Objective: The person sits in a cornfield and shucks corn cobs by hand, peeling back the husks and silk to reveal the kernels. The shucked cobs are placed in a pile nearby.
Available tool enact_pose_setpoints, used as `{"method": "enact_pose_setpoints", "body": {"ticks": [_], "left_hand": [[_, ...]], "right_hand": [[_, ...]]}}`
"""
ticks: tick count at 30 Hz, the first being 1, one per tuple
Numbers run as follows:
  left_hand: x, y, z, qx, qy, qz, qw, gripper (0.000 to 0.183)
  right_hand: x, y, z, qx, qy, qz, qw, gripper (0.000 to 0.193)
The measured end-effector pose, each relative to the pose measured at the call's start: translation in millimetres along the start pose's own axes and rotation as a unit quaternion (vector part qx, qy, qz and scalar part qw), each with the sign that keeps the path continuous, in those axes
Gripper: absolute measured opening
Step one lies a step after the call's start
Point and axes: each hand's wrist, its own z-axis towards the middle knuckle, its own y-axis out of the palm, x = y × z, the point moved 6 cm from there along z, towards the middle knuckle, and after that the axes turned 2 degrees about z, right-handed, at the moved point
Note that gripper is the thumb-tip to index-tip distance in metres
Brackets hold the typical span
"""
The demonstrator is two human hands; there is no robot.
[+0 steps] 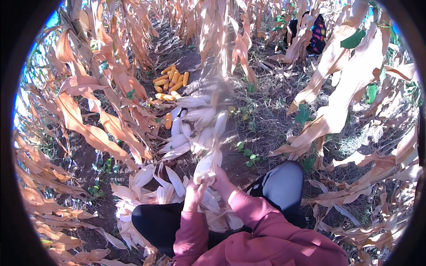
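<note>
An ear of corn [207, 164], wrapped in its pale dry husk, points away from me between my knees. My left hand [195, 192] is closed round its near end. On the other side my right hand [222, 181] grips the same end, its fingers partly hidden by the husk. Just beyond lies a heap of unhusked corn ears [199, 117], and the held ear overlaps its near edge. Loose stripped husks [133, 197] are piled at my left knee, and more lie beneath my forearms.
Bare yellow corn cobs [171, 80] are gathered on the soil at the far left, and a single yellow cob [168, 120] lies closer. Dry corn stalks [100, 71] stand to the left, with broad dry leaves [337, 97] on the right. A dark patterned bag [316, 35] is at the back right.
</note>
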Motion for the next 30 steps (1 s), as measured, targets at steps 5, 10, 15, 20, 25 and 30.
{"method": "enact_pose_setpoints", "body": {"ticks": [5,10,15,20,25,30], "left_hand": [[-1.3,-3.4,-1.2,0.166,-0.042,-0.449,0.877,0.026],[29.3,-1.9,-2.8,0.132,0.032,-0.555,0.821,0.023],[34.5,0.1,3.5,0.096,0.003,-0.682,0.725,0.019],[40.8,10.0,4.1,0.145,-0.084,-0.724,0.669,0.018],[19.9,9.2,8.4,0.149,-0.137,-0.711,0.673,0.016],[31.6,2.0,1.4,0.192,-0.14,-0.607,0.758,0.014]], "right_hand": [[14.8,-16.2,18.7,0.05,-0.011,-0.076,0.996,0.024],[6.8,2.8,13.4,0.044,-0.015,-0.04,0.998,0.025],[-4.0,41.6,-11.7,-0.061,0.051,-0.002,0.997,0.04],[-2.9,36.6,-4.5,-0.122,0.077,0.031,0.989,0.05],[-40.3,28.0,9.0,-0.064,-0.124,-0.089,0.986,0.033],[-36.4,-35.8,37.0,0.149,-0.179,-0.042,0.972,0.036]]}}
